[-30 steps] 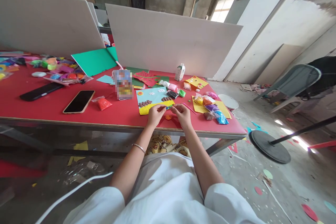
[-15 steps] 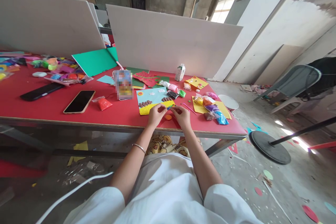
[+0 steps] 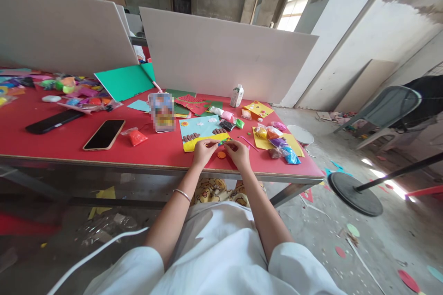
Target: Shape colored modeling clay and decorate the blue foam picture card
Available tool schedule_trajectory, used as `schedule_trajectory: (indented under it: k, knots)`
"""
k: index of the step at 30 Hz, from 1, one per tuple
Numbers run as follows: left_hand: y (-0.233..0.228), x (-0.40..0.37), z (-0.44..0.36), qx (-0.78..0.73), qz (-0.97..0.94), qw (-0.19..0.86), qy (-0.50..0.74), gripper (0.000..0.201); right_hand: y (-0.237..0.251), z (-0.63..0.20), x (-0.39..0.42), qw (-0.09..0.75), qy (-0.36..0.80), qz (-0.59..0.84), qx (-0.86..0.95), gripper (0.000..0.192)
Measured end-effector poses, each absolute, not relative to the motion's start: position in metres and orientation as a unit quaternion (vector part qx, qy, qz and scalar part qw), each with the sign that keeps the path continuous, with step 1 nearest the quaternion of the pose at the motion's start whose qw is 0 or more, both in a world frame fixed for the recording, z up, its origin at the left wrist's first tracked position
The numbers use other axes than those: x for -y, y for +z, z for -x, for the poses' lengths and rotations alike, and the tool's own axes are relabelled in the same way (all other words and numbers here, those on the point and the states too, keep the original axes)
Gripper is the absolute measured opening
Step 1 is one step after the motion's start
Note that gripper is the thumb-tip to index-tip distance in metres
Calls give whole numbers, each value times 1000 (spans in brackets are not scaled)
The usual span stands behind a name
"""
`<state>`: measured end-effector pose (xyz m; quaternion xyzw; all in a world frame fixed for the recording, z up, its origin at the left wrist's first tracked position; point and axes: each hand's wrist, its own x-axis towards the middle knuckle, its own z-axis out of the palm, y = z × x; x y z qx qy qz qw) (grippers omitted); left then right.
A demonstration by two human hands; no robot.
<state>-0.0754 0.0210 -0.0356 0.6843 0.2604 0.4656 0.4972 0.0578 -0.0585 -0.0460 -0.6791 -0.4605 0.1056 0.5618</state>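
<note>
Left hand (image 3: 204, 151) and right hand (image 3: 238, 153) side by side at the near edge of the red tabletop (image 3: 69, 145), fingertips pinched together on a small multicoloured strip of clay (image 3: 224, 141). Strip held just above the tabletop, between the two hands, long axis running from 8 o'clock up to 2 o'clock, the right end raised a little. Fingers of both hands curled nearly closed around the strip's ends; exact grip too small to make out. Orange clay disc (image 3: 222, 155) flat on the tabletop just under the hands. Blue and yellow craft card with brown clay pieces (image 3: 200, 130) at 11 o'clock from the hands. Pile of bagged coloured clay (image 3: 278, 144) at 3 o'clock. Black smartphone (image 3: 104, 134) well off at 9 o'clock.
</note>
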Motion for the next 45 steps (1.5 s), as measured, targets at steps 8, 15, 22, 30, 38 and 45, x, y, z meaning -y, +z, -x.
schedule_trajectory:
  k: [8, 15, 22, 30, 38, 45]
  knots:
    - [-40, -23, 74, -260, -680, 512, 456, 20, -44, -56, 60, 569, 117, 672, 458, 20]
    - [-41, -22, 73, -254, -657, 546, 454, 31, -46, -57, 59, 566, 119, 672, 462, 20]
    - [-39, -24, 76, -250, -678, 524, 450, 33, -43, -56, 60, 566, 110, 673, 464, 19]
    - [-42, -28, 73, -237, -641, 578, 445, 36, -43, -55, 60, 615, 142, 636, 444, 21]
    - [-43, -28, 73, -237, -622, 598, 447, 44, -45, -56, 59, 621, 149, 633, 438, 23]
    - [-38, -25, 75, -229, -639, 587, 440, 41, -48, -57, 57, 599, 135, 649, 450, 20]
